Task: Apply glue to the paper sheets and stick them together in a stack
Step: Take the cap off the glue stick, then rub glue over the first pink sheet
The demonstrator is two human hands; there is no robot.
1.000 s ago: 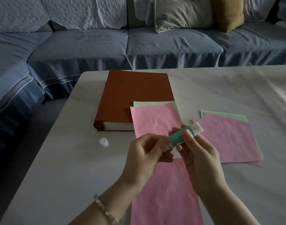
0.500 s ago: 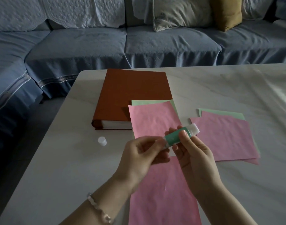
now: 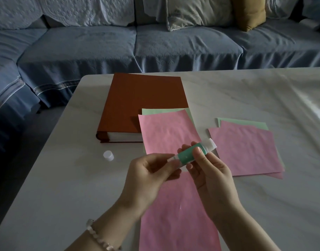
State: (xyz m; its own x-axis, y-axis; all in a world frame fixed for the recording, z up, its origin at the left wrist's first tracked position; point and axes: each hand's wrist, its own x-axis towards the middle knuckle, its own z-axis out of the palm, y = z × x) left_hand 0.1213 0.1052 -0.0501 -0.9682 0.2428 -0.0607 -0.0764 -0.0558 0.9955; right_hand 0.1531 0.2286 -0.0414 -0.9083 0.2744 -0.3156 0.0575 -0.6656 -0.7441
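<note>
Now both hands hold the glue stick (image 3: 190, 153) up over the table (image 3: 64, 187). The right hand (image 3: 211, 176) curls its fingers and thumb round the green tube. The left hand (image 3: 148, 176) pinches the white bottom end. A pink sheet (image 3: 177, 214) lies flat under the hands. The little white cap (image 3: 108, 155) sits on the table to the left, near a brown book (image 3: 137, 102).

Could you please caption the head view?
Left hand and right hand hold a green glue stick above a pink paper sheet, white cap aside.
</note>
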